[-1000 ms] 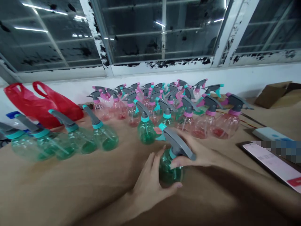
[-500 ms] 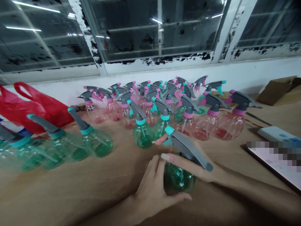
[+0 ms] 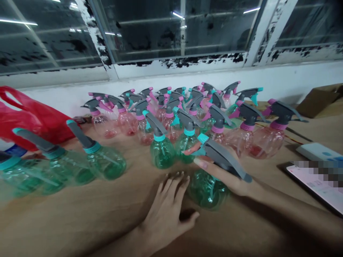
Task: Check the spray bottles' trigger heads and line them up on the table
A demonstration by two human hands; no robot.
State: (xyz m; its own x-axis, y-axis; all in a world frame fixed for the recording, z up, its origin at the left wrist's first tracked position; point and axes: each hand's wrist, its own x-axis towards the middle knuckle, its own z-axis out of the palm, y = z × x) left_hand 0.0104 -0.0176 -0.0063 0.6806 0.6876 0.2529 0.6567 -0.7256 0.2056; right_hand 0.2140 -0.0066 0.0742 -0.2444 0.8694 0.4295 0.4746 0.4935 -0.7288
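A green see-through spray bottle (image 3: 207, 189) with a grey and turquoise trigger head stands upright before me. My right hand (image 3: 222, 175) is wrapped round its neck just under the trigger head; the thumb is hidden behind it. To the left of this bottle, my left hand (image 3: 168, 207) is open, fingers stretched forward, low over the table and apart from the bottle. Close behind are two more green spray bottles, one farther left (image 3: 162, 153) and one (image 3: 184, 144) partly hidden by my right fingers.
Many pink and green spray bottles (image 3: 246, 137) crowd the table (image 3: 102, 221) toward the wall. Several green ones (image 3: 107, 164) form a row at left, by a red plastic bag (image 3: 40, 117). At right lie a phone (image 3: 311, 178), a white box (image 3: 321, 153) and a cardboard box (image 3: 318, 101).
My left hand has let go of the green spray bottle and drawn away to its left. My right hand and the bottle have shifted slightly right and forward. The view has shifted a little.
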